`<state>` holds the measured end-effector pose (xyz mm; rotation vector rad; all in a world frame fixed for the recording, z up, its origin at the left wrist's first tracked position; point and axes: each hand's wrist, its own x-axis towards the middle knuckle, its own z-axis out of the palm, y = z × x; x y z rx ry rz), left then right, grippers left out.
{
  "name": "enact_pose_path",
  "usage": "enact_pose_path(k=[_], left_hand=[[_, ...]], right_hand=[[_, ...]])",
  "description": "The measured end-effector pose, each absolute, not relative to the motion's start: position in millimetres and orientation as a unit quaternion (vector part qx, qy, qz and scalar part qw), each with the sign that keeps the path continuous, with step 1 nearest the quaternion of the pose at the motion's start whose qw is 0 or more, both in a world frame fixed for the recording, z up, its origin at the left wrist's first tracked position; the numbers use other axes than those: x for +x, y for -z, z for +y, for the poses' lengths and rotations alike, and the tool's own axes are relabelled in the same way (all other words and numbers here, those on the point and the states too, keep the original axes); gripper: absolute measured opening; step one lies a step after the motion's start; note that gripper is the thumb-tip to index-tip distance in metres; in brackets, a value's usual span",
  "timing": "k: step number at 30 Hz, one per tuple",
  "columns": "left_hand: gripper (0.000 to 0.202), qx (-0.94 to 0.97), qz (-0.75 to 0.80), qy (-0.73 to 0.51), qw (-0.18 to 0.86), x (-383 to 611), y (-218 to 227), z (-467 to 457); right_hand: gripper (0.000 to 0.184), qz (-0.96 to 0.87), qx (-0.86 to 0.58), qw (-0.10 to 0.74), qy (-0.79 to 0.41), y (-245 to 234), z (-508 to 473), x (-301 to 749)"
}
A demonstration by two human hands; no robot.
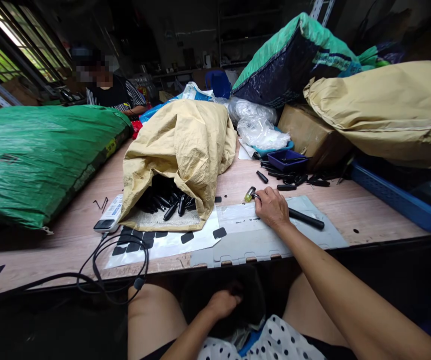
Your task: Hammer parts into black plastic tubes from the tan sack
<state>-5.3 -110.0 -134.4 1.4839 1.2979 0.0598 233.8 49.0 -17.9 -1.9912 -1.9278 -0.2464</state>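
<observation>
My right hand (273, 207) rests over the grey sheet (238, 250) on the table, its fingers closed round the shaft of a hammer (305, 218). The hammer has a metal head with a yellowish face, pointing left, and a black grip to the right. Below the table edge, my left hand (223, 303) is over a dark container (255, 300) between the knees. Its fingers look curled in the shadow; what they hold, if anything, is hidden. Left of the hammer, a beige sack (185, 135) lies with its mouth towards me, full of black tool-like pieces (170, 210).
Loose black pieces (286, 175) lie by a purple tray (288, 160). A white power bank (110, 215) with a coiled cable sits at left. A green sack (50, 155), another beige sack (384, 110) and a blue basket (399, 195) flank the table. A person (113, 92) sits opposite.
</observation>
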Motion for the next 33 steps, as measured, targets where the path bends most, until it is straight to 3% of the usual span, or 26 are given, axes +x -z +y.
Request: enact_pose_path(k=[5,8,12,14,16,19,21,24,28,31,33], left_hand=[[0.045,0.604,0.327,0.003,0.727,-13,34,-102],[0.041,0.566,0.325,-0.151,0.743,-35,-33,-71],[0.039,0.493,0.478,-0.547,0.480,-72,-80,-4],[0.041,0.435,0.546,-0.631,0.338,-90,-83,27],[0.040,0.429,0.639,-0.602,0.211,-107,-74,49],[0.033,0.486,0.772,-0.402,0.076,-123,-49,60],[0.030,0.515,0.811,-0.273,0.051,-127,-33,57],[0.033,0.531,0.824,-0.191,0.059,-127,-18,48],[0.033,0.523,0.831,-0.182,0.051,-128,-19,37],[0.034,0.516,0.814,-0.265,-0.003,-118,-28,23],[0.031,0.560,0.754,-0.342,0.015,-98,-34,13]], right_hand=[[0.026,-0.681,-0.704,0.181,0.091,19,49,234],[0.026,-0.680,-0.706,0.177,0.089,19,49,233],[0.026,-0.678,-0.709,0.176,0.081,18,49,233],[0.026,-0.678,-0.709,0.180,0.078,18,49,233],[0.026,-0.678,-0.707,0.185,0.077,18,49,233],[0.026,-0.679,-0.705,0.188,0.078,18,49,233],[0.026,-0.681,-0.704,0.188,0.077,18,49,234],[0.026,-0.682,-0.704,0.186,0.074,17,49,234],[0.027,-0.680,-0.706,0.184,0.071,17,49,234],[0.027,-0.682,-0.704,0.186,0.070,17,49,234],[0.027,-0.682,-0.703,0.187,0.070,18,49,233]])
